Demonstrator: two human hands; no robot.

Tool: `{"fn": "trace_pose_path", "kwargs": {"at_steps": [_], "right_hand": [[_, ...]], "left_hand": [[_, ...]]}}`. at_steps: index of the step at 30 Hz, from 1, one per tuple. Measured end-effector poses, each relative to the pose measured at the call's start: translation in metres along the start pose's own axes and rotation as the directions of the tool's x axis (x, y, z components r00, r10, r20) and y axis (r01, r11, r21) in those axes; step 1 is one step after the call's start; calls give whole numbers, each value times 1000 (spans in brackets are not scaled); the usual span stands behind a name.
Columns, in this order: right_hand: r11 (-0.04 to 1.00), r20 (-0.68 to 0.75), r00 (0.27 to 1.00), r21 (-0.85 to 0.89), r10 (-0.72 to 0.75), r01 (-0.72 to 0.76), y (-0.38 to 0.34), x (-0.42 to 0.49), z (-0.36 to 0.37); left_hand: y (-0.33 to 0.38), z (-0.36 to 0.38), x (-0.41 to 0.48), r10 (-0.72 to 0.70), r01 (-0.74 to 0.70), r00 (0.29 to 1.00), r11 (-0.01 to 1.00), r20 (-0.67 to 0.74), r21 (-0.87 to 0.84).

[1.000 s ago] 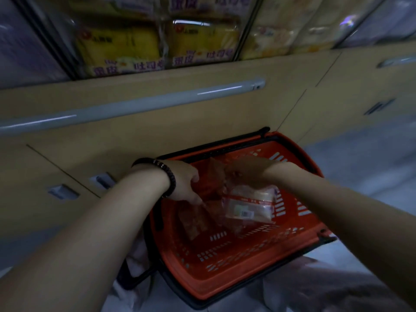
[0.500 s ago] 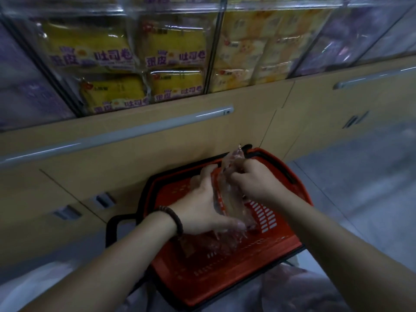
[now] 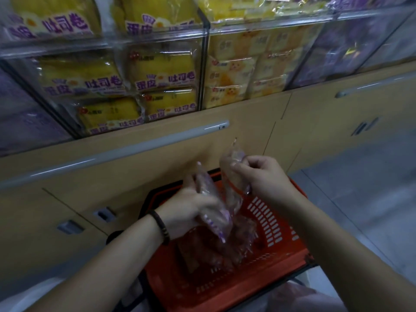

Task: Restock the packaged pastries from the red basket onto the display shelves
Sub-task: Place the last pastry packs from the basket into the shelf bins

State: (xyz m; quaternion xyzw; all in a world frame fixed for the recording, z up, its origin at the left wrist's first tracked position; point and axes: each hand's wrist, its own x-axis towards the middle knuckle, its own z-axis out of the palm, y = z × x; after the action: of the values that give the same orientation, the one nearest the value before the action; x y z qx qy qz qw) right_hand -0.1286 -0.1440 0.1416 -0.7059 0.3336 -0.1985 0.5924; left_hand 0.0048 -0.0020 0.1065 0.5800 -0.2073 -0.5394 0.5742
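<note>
The fingers [image 3: 244, 164] of the right hand [image 3: 265, 176] are pinching one pastry packet [image 3: 231, 192] while the left hand [image 3: 189, 210] is gripping a second packet [image 3: 216, 224] just above the red basket [image 3: 276, 224], and the slick film could be slipping loose on the way to the display shelves [image 3: 157, 39].

One head-worn view looks forward and down, close above the red slotted plastic basket [image 3: 278, 224], facing the clear-fronted display shelves [image 3: 203, 64] on the far side.
</note>
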Motion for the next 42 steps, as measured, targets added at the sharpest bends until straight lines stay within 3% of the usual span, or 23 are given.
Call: {"fn": "trace_pose_path", "kwargs": {"at_steps": [4, 8, 12, 15, 17, 21, 24, 26, 28, 30, 32, 35, 38, 42], "right_hand": [[996, -11, 999, 80, -45, 46, -17, -9, -16], [997, -16, 999, 66, -44, 45, -13, -11, -15], [993, -90, 990, 44, -108, 112, -10, -14, -6], [979, -99, 975, -67, -197, 191, -2, -17, 15], [967, -8, 973, -111, -232, 230, 0, -22, 30], [954, 121, 966, 224, -229, 198, -5, -28, 39], [932, -66, 974, 284, -218, 228, -1, -19, 35], [949, -198, 958, 198, -206, 245, 4, -12, 29], [979, -193, 963, 32, -190, 200, 7, -8, 20], [980, -83, 983, -128, -164, 152, 8, -6, 11], [943, 50, 980, -264, -194, 200, 4, -6, 5], [775, 218, 931, -515, -294, 365, -6, -7, 0], [677, 289, 885, -569, -365, 466, -23, -18, 4], [684, 288, 841, -491, -458, 540, -45, -42, 26]], "left_hand": [[13, -17, 0, -29, 33, 998, 996, 48, -81], [11, -24, 1, 92, -98, 993, 992, -77, -85], [15, -23, -5, -98, 91, 984, 995, -151, -50], [21, -15, -11, -100, 91, 990, 992, -100, -89], [24, -11, -14, -39, 39, 999, 994, 1, -104], [25, -17, -14, 3, -2, 999, 999, 41, -44], [23, -25, -11, -33, 33, 998, 999, 53, 9], [18, -31, -6, -49, 49, 999, 999, 14, -20], [17, -32, -4, -39, 39, 999, 998, 19, -40], [18, -32, -6, -15, 18, 996, 999, 88, -27], [19, -30, -10, 56, -57, 988, 998, 143, 7], [18, -30, -15, 134, -143, 987, 984, 88, 109], [22, -40, -33, 134, -146, 988, 970, 77, 192], [41, -58, -76, 172, -198, 980, 909, 102, 367]]}}
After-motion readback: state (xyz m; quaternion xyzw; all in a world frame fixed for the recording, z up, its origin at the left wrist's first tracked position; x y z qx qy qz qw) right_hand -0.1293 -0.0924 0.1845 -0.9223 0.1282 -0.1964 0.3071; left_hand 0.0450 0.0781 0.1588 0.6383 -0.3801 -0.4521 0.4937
